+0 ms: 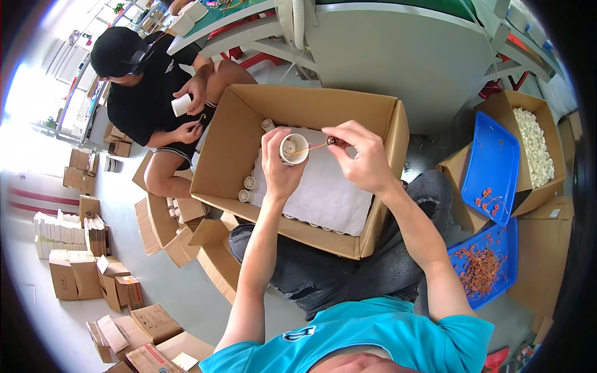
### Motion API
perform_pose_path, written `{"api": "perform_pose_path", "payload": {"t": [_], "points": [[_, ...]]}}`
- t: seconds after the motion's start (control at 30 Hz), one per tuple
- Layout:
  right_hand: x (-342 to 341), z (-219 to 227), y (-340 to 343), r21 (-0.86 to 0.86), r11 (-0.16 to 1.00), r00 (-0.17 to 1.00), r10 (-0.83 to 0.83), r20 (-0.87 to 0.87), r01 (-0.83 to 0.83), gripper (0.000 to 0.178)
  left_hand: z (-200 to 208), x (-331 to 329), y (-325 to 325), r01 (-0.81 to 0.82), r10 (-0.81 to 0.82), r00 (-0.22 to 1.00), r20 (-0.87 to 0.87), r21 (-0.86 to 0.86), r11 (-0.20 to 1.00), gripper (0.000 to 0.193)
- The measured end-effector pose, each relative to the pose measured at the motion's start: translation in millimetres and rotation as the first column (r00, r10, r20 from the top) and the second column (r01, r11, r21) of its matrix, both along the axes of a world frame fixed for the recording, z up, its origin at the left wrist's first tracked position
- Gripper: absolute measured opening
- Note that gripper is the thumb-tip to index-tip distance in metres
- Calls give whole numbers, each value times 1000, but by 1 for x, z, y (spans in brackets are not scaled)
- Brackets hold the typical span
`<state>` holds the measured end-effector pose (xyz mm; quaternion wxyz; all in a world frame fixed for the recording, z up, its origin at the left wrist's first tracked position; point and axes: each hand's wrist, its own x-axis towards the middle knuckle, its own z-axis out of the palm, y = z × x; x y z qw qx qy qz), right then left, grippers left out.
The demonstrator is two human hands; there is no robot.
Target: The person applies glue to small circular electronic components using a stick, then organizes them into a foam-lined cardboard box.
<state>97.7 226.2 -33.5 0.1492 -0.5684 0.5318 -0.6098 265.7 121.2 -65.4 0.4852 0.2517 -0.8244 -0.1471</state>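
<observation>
My left hand is wrapped round a white plastic cup-shaped housing, its opening tilted up so the inside shows. A thin orange-yellow wire runs from inside the housing to a small dark round part. That part is pinched between the thumb and fingers of my right hand. Both hands are above a large open cardboard box. Inside it lies a white sheet, with several white cylindrical pieces showing along its edges.
To the right, one blue tray holds a few red wired parts; a lower blue tray holds many. Beyond is a carton of white pieces. A co-worker at the left holds a white cup. Cartons stand at left.
</observation>
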Motion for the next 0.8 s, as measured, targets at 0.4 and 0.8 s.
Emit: {"api": "perform_pose_path", "payload": {"t": [0.4,0.8], "points": [[21,-17,-7,130,991,995,26,-95,-13,15,-16,-15,17,91,-97,986,135,50,995,55],[22,-13,0,225,974,996,23,-82,-4,15,-9,-17,22,156,-171,979,112,130,979,53]]}}
